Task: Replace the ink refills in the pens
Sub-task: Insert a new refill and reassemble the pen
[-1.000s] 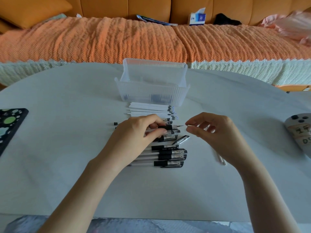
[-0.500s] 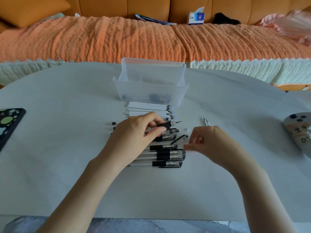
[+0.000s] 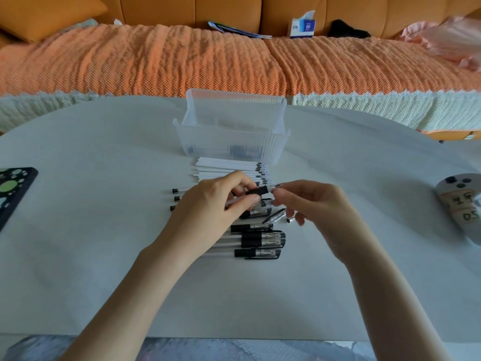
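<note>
My left hand (image 3: 216,201) grips a clear pen barrel with a black grip (image 3: 257,191), held level above the table. My right hand (image 3: 312,204) pinches the pen's clear tip cone (image 3: 276,187) at the barrel's right end. Below the hands lies a row of capped black-and-clear pens (image 3: 260,241). A loose cap (image 3: 274,217) and a small part (image 3: 290,219) lie beside them. A stack of white refills (image 3: 229,169) sits just behind, in front of the clear plastic box (image 3: 231,136).
A dark patterned pad (image 3: 13,188) lies at the table's left edge. A grey controller-like object with labels (image 3: 463,204) rests at the right edge. An orange-covered sofa (image 3: 234,61) runs along behind the table.
My right hand dropped to the table near the loose cap, then rose back up to the pen's tip. My left hand kept its hold on the barrel.
</note>
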A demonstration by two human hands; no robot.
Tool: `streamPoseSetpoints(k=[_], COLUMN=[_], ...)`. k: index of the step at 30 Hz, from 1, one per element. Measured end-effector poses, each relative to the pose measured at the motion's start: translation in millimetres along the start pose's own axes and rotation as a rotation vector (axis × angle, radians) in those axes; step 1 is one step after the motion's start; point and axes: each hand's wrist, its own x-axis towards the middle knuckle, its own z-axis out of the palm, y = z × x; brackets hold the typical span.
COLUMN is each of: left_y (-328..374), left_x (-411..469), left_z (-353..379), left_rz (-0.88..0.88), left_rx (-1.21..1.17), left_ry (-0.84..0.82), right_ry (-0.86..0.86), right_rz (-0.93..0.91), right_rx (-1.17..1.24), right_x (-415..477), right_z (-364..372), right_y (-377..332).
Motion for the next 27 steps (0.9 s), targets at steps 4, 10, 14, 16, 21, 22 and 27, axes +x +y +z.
streamPoseSetpoints(k=[4,10,14,16,21,22,27], left_y=[1,0,-2,-2,-2,-2,-1], left_x=[0,-1,-1,-1,-2,-2,-2], left_z=[0,-1,-2,-3,-6,-6,-7], left_rz=[0.008,-0.004,-0.006,-0.009,-0.015,-0.019,-0.028], left_rx=[-0.016,-0.026,0.028,0.044,0.043,0.044,0.052], left_ry=[-0.011,-0.036,-0.055,-0.057,-0.05,-0.055,-0.076], right_ry=[-0.021,0.247,0.469,0.533,0.571,0.575,0.559], right_rz=[0.047,-0.007,-0.087,-0.1,-0.037,-0.033,0.003], right_rx=[0.197,0.448,0.41,0.31,-0.271,-0.374,-0.581], right_x=[1,6,9,12,21,22,28], right_z=[3,-12,-37,-46,-51,-50,-47], right_y=[-3,-11,-12,-9,9,12,24])
